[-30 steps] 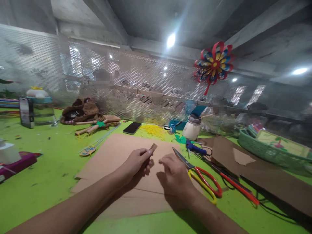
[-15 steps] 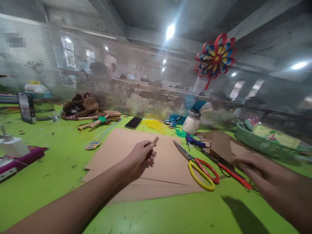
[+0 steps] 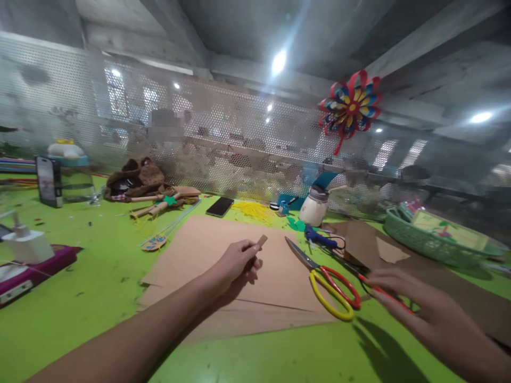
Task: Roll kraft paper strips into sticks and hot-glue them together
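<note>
My left hand [image 3: 241,260] is over the brown paper sheets [image 3: 207,239], pinching a small strip of brown card [image 3: 262,241] between thumb and fingers. At the right, my right hand [image 3: 415,303] has its thumb and fingers around the red handle of a slim tool [image 3: 393,300], which lies on the table with its dark shaft pointing away. What kind of tool it is I cannot tell. Between my hands, scissors [image 3: 329,284] with one red and one yellow loop rest partly on the paper, blades pointing away. Beyond them lies a blue glue gun [image 3: 319,237].
Brown card [image 3: 447,287] lies beside my right hand, near a green basket [image 3: 431,242]. At the back are a white jar [image 3: 314,206], a phone [image 3: 220,207], yellow shreds [image 3: 253,211] and a card figure [image 3: 159,202]. A purple power strip [image 3: 40,274] is at left.
My right hand has let go of the brown card, which now lies flat at the right, and has moved left to the red handle. My left hand keeps the strip.
</note>
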Tool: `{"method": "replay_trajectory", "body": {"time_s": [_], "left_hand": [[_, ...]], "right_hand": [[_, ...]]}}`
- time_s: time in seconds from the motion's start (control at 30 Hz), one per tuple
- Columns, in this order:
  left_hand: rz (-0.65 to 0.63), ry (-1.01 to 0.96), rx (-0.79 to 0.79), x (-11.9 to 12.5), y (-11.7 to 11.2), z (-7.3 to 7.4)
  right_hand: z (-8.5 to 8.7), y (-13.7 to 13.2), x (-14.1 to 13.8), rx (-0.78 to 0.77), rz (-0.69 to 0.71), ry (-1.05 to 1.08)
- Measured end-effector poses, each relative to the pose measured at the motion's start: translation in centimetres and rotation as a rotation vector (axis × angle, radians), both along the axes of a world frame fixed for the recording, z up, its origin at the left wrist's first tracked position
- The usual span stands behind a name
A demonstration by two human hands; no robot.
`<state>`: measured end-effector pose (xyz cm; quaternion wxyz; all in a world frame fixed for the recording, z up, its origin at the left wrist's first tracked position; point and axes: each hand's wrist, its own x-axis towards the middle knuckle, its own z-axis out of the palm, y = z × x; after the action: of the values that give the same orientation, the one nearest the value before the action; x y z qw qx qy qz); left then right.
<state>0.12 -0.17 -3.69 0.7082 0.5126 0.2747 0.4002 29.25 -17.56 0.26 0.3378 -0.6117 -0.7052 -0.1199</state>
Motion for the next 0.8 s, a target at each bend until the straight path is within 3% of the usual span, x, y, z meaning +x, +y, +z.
{"method": "replay_trajectory", "body": {"time_s": [0.03, 0.13, 0.27, 0.37, 0.53, 0.7, 0.8], "left_hand": [[-0.002, -0.005, 0.003, -0.1, 0.0, 0.1], [0.013, 0.027, 0.025, -0.3, 0.3, 0.5], [0.024, 0.069, 0.046, -0.6, 0.8, 0.8], [0.022, 0.056, 0.044, -0.5, 0.6, 0.7], [-0.011, 0.041, -0.004, -0.2, 0.2, 0.2], [-0.112, 0.067, -0.016, -0.3, 0.7, -0.1], [-0.224, 0.066, -0.047, -0.5, 0.8, 0.3]], "right_hand": [[0.3, 1.9, -2.0, -0.119, 0.074, -0.02], [0.6, 6.5, -7.9, -0.246, 0.181, -0.039], [-0.8, 9.3, -12.4, -0.327, 0.39, -0.162], [-2.2, 10.0, -12.0, -0.301, 0.308, -0.185], [-4.1, 10.2, -8.4, -0.208, 0.132, -0.142], [-4.6, 10.3, -7.4, -0.173, 0.181, -0.148], [-3.8, 10.5, -8.1, -0.217, 0.206, 0.046]]}}
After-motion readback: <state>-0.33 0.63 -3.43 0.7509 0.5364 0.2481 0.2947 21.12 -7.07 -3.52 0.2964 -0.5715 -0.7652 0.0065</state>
